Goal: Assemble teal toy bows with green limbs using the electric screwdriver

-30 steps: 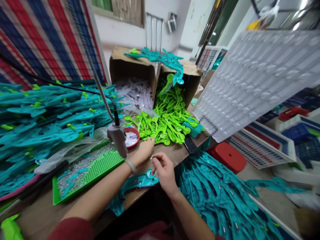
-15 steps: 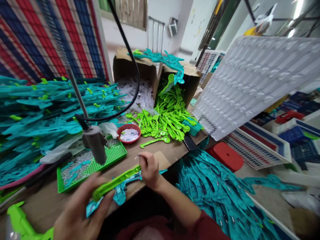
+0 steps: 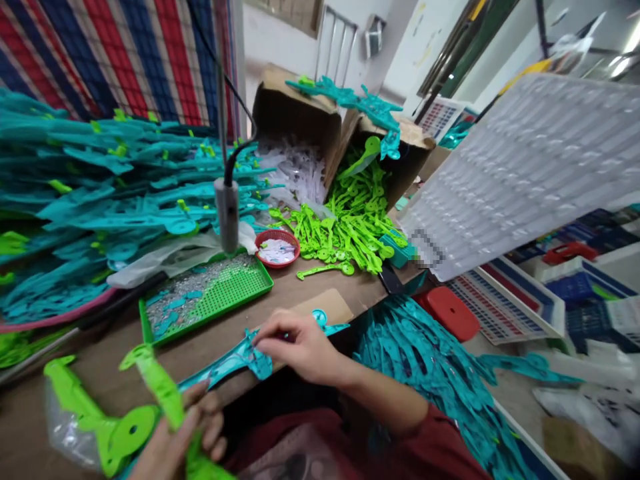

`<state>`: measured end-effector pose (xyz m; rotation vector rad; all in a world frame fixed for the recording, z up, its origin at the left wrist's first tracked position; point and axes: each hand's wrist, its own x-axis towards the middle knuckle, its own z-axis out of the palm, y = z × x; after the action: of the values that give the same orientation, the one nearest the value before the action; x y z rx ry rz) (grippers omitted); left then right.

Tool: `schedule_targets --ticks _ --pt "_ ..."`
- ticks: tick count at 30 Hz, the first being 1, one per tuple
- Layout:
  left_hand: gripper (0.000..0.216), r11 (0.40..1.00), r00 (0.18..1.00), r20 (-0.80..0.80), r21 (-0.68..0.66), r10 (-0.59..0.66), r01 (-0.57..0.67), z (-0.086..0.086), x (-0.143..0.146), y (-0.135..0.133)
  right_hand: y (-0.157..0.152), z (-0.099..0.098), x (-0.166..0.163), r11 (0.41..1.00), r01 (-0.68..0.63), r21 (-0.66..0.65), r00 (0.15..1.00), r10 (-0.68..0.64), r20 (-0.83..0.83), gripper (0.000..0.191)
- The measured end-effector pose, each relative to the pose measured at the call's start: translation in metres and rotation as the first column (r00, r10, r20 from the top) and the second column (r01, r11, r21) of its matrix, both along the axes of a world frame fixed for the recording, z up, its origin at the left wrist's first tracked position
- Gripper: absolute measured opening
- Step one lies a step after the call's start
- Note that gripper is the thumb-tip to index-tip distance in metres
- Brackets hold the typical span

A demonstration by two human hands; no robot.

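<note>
My left hand [image 3: 183, 427] is closed around a lime-green plastic arm-shaped part [image 3: 163, 387], which is held tilted at the table's front edge. Just to its right lies a long teal plastic part [image 3: 225, 365], along the same edge. My right hand [image 3: 303, 347] is over that teal part, thumb and fingertips pinched together against it; whatever is between them is too small or hidden. Left of my left hand rests another lime-green part with a round end [image 3: 133, 430], beside clear plastic. A green perforated tray [image 3: 235, 287] behind the hands holds small metal bits and teal pieces.
An electric screwdriver [image 3: 227, 217] hangs above the tray. Behind are a red basket [image 3: 277, 250] of white pieces, a lime-green pile [image 3: 345, 233] and open cardboard boxes [image 3: 295, 93]. Teal parts are heaped at left [image 3: 100, 193] and lower right [image 3: 420, 373]. A red stool [image 3: 453, 313] stands right.
My left hand has lifted the lime-green part off the teal one and turned it steeply. My right hand has come down onto the teal part. The view has shifted, and the screwdriver hangs more upright.
</note>
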<state>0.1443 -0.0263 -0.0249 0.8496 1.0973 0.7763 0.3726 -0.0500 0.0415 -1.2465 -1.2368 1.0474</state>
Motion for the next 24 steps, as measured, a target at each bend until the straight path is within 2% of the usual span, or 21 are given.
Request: schedule_targets --ticks 1,3,7,9,11,13,16,18,21,22,24 --pt "0.061 0.998 0.999 0.029 -0.061 -0.026 0.028 0.005 0.013 -0.009 -0.004 0.003 -0.003 0.995 -0.088 0.040 0.988 0.082 0.133 0.008" --pt "0.053 0.997 0.997 0.058 -0.065 -0.044 0.048 0.013 0.034 -0.018 -0.008 0.005 -0.013 0.978 -0.200 0.063 0.926 0.168 0.338 0.008" --pt "0.047 0.996 0.999 0.040 0.077 -0.036 0.033 0.020 0.047 -0.007 -0.004 0.000 -0.021 0.974 -0.223 0.046 0.833 0.166 0.527 0.008" --pt "0.045 0.994 0.997 0.022 0.074 -0.080 0.078 0.019 0.043 -0.002 -0.004 -0.002 -0.016 0.952 -0.305 0.016 0.801 0.247 0.546 0.012" --pt "0.044 0.990 0.986 0.090 -0.011 -0.139 0.141 0.017 0.038 -0.007 -0.007 -0.001 -0.007 0.934 -0.356 -0.005 0.790 0.304 0.532 0.015" --pt "0.043 0.966 0.955 0.226 -0.128 -0.191 0.223 0.015 0.032 -0.023 -0.012 0.000 0.006 0.953 -0.301 -0.038 0.838 0.283 0.468 0.014" --pt "0.046 0.871 0.884 0.357 -0.274 -0.302 0.408 0.012 0.020 -0.052 -0.017 0.003 0.024 0.973 -0.168 -0.156 0.917 0.212 0.338 0.009" --pt "0.040 0.778 0.826 0.364 -0.316 -0.430 0.544 0.012 0.012 -0.062 -0.018 0.004 0.030 0.953 -0.220 -0.209 0.918 0.274 0.285 0.007" --pt "0.041 0.707 0.751 0.243 -0.254 -0.614 0.660 0.013 0.006 -0.053 -0.015 0.004 0.026 0.875 -0.445 -0.189 0.826 0.483 0.291 0.005" --pt "0.044 0.693 0.726 0.189 -0.216 -0.662 0.688 0.014 0.007 -0.045 -0.012 0.005 0.022 0.829 -0.527 -0.189 0.761 0.559 0.328 0.005" --pt "0.043 0.653 0.669 0.116 -0.152 -0.734 0.742 0.021 0.010 -0.028 -0.004 0.009 0.016 0.710 -0.663 -0.236 0.573 0.685 0.451 0.009"
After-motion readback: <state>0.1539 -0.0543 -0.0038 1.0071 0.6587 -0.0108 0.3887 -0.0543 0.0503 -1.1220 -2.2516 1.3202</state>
